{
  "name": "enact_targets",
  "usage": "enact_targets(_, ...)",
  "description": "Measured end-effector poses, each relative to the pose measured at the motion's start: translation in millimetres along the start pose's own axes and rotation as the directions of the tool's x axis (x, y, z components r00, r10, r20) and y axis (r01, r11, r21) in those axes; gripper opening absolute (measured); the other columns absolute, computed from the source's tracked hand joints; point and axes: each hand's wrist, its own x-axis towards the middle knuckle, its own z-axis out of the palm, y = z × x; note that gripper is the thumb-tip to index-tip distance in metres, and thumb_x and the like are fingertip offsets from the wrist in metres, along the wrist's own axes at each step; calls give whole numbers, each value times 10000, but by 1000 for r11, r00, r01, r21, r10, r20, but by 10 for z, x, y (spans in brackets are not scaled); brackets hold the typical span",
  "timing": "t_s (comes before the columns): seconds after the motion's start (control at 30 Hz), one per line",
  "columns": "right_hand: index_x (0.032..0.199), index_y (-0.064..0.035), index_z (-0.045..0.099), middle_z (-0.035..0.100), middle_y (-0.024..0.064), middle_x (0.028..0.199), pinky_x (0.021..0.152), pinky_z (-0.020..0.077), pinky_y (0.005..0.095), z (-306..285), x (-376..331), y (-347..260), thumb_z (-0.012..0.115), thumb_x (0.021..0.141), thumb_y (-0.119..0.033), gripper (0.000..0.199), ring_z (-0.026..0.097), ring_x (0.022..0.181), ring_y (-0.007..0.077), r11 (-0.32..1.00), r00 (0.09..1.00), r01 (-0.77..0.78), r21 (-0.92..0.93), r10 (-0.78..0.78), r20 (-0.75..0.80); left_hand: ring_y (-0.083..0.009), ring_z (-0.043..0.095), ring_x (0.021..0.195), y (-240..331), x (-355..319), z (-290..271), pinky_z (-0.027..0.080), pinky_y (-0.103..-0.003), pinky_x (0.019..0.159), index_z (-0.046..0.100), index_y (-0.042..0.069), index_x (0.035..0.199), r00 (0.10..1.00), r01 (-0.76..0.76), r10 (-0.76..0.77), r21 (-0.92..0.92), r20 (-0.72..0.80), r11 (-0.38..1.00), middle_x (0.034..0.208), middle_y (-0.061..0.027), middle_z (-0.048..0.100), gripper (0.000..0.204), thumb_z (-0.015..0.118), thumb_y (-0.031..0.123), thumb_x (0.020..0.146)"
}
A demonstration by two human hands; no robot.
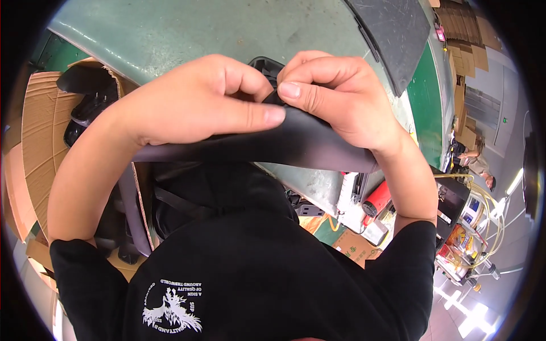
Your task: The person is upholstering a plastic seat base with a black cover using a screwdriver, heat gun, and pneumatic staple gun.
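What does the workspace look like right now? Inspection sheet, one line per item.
Surface: grey-green worktable, worn, with a dark flat panel at its far right.
Job's things: long black trim piece held across the view.
Clutter: cardboard box of black parts on the left; red cylinder below the table edge.
Grippers: left hand and right hand both grip the trim, thumbs pressing on it.
Cables: yellowish hoses at right.
Surroundings: stacked cardboard at upper right; another person beyond the table.

free: bare green table (187, 34) beyond hands | blocked: black panel (392, 34) right, cardboard box (40, 131) left
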Motion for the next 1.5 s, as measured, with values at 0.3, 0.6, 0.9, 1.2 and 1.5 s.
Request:
enact_targets(0.3,976,-15,799,655,-74,756,588,415,204,-106,123,9,749,1028,-225,222,520,690,1,933,938,-345,103,345,13,-20,460,691,-53,143,-56,362,-205,621,743,43,874,989,17,-54,-263,-136,965,777,78,592,169,766,155,998)
enact_targets(0.6,996,17,786,674,-14,834,675,457,251,-269,324,55,727,1053,-257,286,566,781,59,948,896,-302,102,245,371,-85,629,850,-22,149,-196,510,-235,756,777,-36,962,978,60,-104,-229,-183,972,960,-32,705,71,774,34,948)
enact_targets(0.9,802,87,747,671,127,793,764,490,362,-181,348,15,791,892,-62,180,618,863,254,891,922,-369,265,315,224,-87,605,788,-3,177,-162,466,-245,686,767,-24,921,979,46,-91,-233,-182,971,912,-39,690,74,768,39,960)
enact_targets(1.2,825,82,726,719,154,841,818,510,402,-183,353,162,765,898,29,98,613,884,287,975,982,-156,160,137,127,-112,585,738,-50,256,-107,456,-281,628,737,-30,857,965,-111,80,-112,-250,988,823,-44,681,85,791,-1,916)
enact_targets(1.5,783,54,723,698,115,795,783,489,374,-199,366,123,774,887,27,119,592,836,252,970,953,-243,20,235,192,-147,588,810,-70,313,-94,481,-313,715,784,12,877,981,41,-65,-132,-184,990,807,-50,666,29,812,9,882)
